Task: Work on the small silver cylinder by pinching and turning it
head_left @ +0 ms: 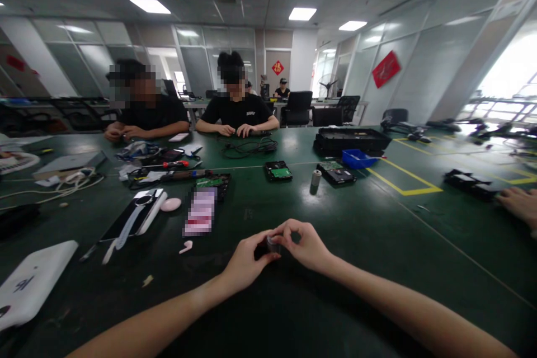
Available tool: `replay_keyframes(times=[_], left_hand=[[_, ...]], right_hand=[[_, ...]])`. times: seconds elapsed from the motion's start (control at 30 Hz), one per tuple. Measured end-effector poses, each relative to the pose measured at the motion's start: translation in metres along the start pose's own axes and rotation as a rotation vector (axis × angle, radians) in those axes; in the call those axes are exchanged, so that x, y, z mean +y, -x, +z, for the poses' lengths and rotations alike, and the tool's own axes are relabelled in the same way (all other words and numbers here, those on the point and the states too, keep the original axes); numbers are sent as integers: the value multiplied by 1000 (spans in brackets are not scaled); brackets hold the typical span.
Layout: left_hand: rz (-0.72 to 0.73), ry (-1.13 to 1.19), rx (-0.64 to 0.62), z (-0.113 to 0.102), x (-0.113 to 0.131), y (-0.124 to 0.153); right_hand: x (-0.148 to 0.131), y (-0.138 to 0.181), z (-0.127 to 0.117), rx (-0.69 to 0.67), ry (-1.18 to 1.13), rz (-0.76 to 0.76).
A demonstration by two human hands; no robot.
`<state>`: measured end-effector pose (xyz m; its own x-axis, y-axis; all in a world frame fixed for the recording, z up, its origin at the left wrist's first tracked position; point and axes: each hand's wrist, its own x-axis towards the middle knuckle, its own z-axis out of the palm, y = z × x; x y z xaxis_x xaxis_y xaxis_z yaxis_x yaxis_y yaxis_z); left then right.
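Just above the green table, my left hand [246, 260] has its thumb and fingers closed around a small grey metal cylinder [273, 244], which looks like a battery cell. The thumb and forefinger of my right hand [304, 245] pinch together at the cylinder's top right. Fingers cover most of the cylinder, so its ends are hard to make out. Farther up the table stands a similar silver cylinder [315, 179], upright. Beside it lies a hard drive [337, 172], and another hard drive with a green circuit board [278, 170] is to the left.
A pixelated phone [200, 211], a white earbud [185, 246], a pink round case [170, 205] and a white device [36, 279] lie left. A blue tray [358, 159] and a black case [352, 141] stand at the back right. Two people sit opposite; another person's hand [520, 204] rests at right.
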<state>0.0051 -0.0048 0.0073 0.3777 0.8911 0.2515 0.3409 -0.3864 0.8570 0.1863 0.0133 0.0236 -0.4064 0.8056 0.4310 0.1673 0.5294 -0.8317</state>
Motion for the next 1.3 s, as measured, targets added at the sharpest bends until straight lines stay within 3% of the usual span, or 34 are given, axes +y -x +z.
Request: replay_keyframes(times=[0.43, 0.63, 0.8, 0.9, 1.0, 1.13, 1.3], left_hand=[[-5, 11, 5, 1, -3, 0], [-9, 10, 8, 1, 1, 0], [0, 25, 22, 1, 1, 0], [-12, -4, 23, 1, 1, 0], [-14, -33, 6, 0, 0, 0], [-20, -58, 0, -3, 0, 1], [-17, -62, -14, -5, 3, 1]], right_hand=[[4, -4, 0, -3, 103, 10], [-5, -5, -13, 100, 72, 8], [-7, -5, -5, -15, 22, 37], [-5, -10, -3, 10, -48, 60], [4, -20, -23, 88, -125, 45], [40, -24, -68, 165, -12, 79], [81, -10, -93, -16, 125, 177]])
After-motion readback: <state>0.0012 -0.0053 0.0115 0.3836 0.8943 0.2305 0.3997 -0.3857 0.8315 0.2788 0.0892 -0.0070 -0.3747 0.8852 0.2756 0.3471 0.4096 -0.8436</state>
